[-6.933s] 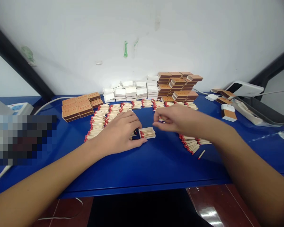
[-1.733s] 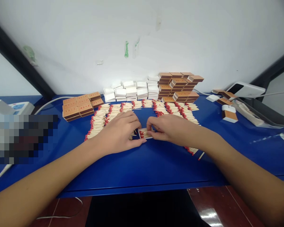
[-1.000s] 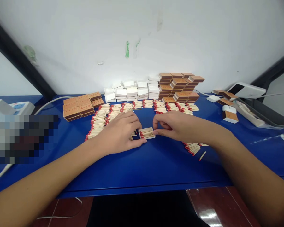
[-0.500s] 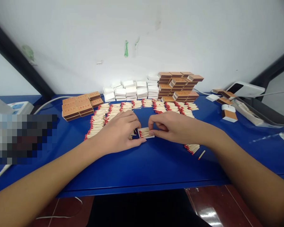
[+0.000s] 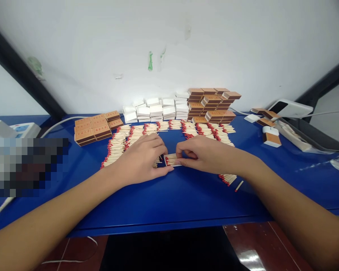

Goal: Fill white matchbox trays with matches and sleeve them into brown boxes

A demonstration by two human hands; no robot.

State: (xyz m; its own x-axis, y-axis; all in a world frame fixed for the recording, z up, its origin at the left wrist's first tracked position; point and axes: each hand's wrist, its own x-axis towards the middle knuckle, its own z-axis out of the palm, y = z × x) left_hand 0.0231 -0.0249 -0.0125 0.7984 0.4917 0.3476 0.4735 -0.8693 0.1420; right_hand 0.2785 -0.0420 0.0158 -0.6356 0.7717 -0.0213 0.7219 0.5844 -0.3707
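Note:
A small white matchbox tray (image 5: pixel 165 161) lies between my hands, with red-headed matches (image 5: pixel 171 159) in it. My left hand (image 5: pixel 145 158) is closed around the tray's left end, thumb on the near side and fingers on the far side. My right hand (image 5: pixel 197 152) pinches at the tray's right end, thumb and index finger on the matches' plain ends. Those fingertips cover that end of the tray. Rows of loose matches (image 5: pixel 117 146) curve around behind both hands, some hidden under the left. A single match (image 5: pixel 238 186) lies apart at the right.
At the back stand stacked white trays (image 5: pixel 155 110) and a pile of brown matchbox sleeves (image 5: pixel 211 103). Printed matchboxes (image 5: pixel 93 128) sit at the left. A white power strip (image 5: pixel 25 130), cables, a white device (image 5: pixel 292 108) and a dark tray (image 5: pixel 319 135) flank the blue table (image 5: pixel 158 203).
The view has shifted slightly. My right fingertips have moved a little along the matches in the tray; the left hand keeps its hold.

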